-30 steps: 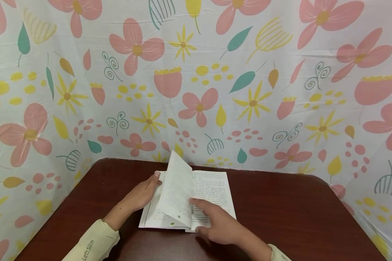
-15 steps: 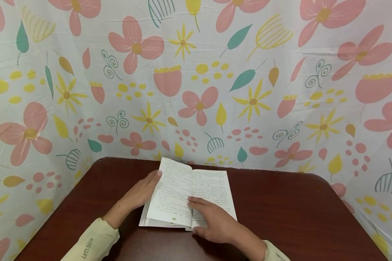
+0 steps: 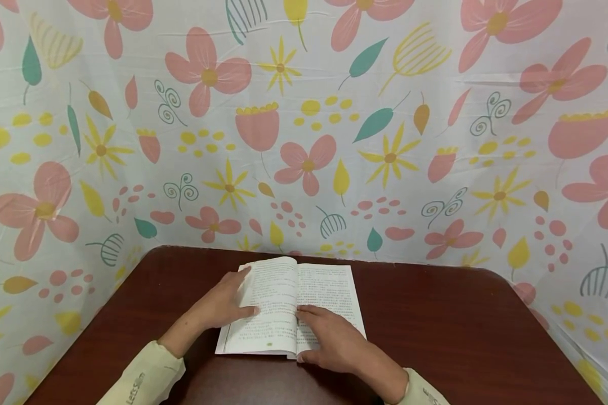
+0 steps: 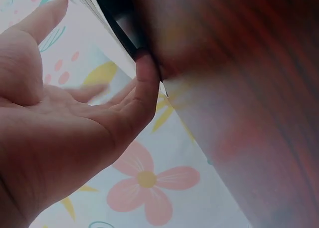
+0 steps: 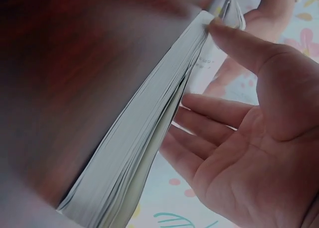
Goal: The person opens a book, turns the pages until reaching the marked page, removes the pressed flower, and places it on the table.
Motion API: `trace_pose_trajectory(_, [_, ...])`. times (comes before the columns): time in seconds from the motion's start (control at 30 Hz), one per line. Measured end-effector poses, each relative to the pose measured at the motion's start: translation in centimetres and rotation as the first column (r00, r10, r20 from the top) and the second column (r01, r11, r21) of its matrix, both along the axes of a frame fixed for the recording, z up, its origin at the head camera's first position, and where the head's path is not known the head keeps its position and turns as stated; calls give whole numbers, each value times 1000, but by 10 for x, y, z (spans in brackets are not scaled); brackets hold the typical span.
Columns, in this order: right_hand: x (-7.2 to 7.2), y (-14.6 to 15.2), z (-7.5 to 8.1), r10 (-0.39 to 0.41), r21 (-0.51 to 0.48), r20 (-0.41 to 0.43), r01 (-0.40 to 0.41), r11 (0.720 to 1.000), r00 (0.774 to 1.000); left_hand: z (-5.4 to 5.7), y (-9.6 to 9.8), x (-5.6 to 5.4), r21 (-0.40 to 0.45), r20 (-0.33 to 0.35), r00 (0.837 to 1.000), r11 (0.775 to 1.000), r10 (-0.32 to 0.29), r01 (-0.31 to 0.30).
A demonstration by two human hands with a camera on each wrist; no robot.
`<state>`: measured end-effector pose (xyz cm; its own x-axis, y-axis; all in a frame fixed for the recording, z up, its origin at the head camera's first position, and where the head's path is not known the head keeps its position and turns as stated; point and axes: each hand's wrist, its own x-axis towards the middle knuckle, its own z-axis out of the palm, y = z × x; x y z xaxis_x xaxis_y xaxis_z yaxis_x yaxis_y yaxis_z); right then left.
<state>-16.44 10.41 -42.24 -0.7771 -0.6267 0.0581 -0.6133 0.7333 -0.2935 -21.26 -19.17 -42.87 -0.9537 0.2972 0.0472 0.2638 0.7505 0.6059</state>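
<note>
Head view faces forward-down; wrist views close, apparently sharing book [image 3: 276, 298].

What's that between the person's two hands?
Part of the printed left page of the open book lies between the left hand and the right hand, as the head view shows.

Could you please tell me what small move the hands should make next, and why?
Perhaps smooth the left page flat with the left hand: that page bows up near the fold, the left thumb lies on it, and the right hand rests on the right page.
</note>
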Motion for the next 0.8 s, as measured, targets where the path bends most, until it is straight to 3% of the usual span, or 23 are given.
trace_pose_trajectory(0.27, [-3,5,1,69,17,-56,-68,998,996,-2,-1,3,-92,-55,989,987,-139,133])
trace_pose_trajectory(0.6, [-5,11,2,256,24,-186,-256,966,949,-3,-2,3,-109,-38,991,986,-129,124])
trace_pose_trajectory(0.8, [-1,20,5,279,-15,-225,-290,957,934,-5,-2,2,-116,-42,991,986,-129,124])
